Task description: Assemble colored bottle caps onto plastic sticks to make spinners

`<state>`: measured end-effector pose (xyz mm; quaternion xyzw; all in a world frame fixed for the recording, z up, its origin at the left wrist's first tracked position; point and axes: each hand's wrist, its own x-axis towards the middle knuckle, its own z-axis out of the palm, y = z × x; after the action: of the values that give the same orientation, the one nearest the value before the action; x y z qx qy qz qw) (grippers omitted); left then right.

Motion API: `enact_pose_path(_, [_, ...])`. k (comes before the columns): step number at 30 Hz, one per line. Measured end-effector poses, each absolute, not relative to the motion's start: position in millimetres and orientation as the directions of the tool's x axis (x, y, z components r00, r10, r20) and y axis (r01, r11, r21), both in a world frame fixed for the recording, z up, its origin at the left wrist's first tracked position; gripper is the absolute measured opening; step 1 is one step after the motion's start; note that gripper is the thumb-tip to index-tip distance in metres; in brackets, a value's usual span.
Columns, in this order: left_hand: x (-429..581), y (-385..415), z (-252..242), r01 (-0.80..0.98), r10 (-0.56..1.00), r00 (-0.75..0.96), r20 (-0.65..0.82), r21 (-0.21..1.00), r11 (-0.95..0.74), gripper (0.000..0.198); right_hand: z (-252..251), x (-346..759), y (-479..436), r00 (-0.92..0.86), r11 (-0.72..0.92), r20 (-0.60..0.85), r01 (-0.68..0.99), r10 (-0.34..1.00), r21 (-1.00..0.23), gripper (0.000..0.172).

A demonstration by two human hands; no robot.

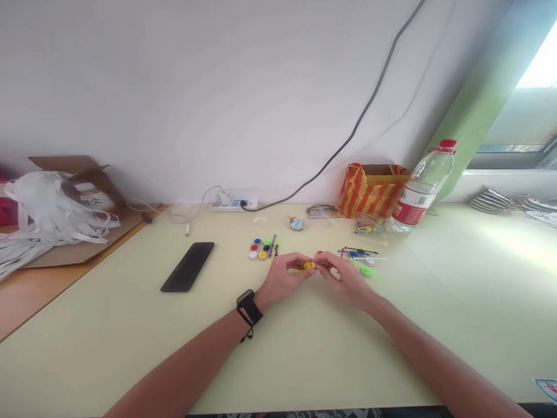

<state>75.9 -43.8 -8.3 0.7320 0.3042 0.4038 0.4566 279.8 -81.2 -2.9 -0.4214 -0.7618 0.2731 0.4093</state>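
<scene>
My left hand and my right hand meet over the middle of the pale table, fingers pinched together. Between the fingertips sits a small yellow round piece with a thin yellow stick; both hands grip it. A black watch is on my left wrist. Just behind my left hand lie several small coloured round pieces and thin coloured sticks. To the right of my right hand lie more sticks and round pieces, one of them green.
A black phone lies left of my hands. At the back stand a power strip with cables, a red-and-yellow striped bag and a tilted water bottle. White paper strips and cardboard sit far left.
</scene>
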Motion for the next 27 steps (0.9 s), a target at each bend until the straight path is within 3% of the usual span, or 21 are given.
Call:
enact_pose_path(8, [74, -42, -8, 0.093, 0.812, 0.501, 0.3, 0.914, -0.395, 0.026, -10, 283, -78, -0.371, 0.555, 0.418, 0.466, 0.83, -0.689, 0.017])
enact_pose_path(12, [75, -40, -8, 0.087, 0.816, 0.499, 0.292, 0.92, -0.382, 0.027, -12, 283, -77, -0.394, 0.663, 0.541, 0.543, 0.743, -0.515, 0.021])
enact_pose_path(17, [75, -44, -8, 0.096, 0.827, 0.501, 0.255, 0.933, -0.346, 0.041, -13, 281, -76, -0.464, 0.708, 0.572, 0.623, 0.676, -0.331, 0.026])
enact_pose_path(22, [76, -48, -5, 0.101, 0.812, 0.527, 0.25, 0.93, -0.353, 0.045, -11, 291, -73, -0.395, 0.668, 0.561, 0.594, 0.728, -0.449, 0.02])
enact_pose_path(27, [78, -45, -11, 0.184, 0.826, 0.5, 0.261, 0.9, -0.395, 0.036, -8, 341, -50, -0.062, 0.453, 0.616, 0.736, 0.785, -0.503, 0.021])
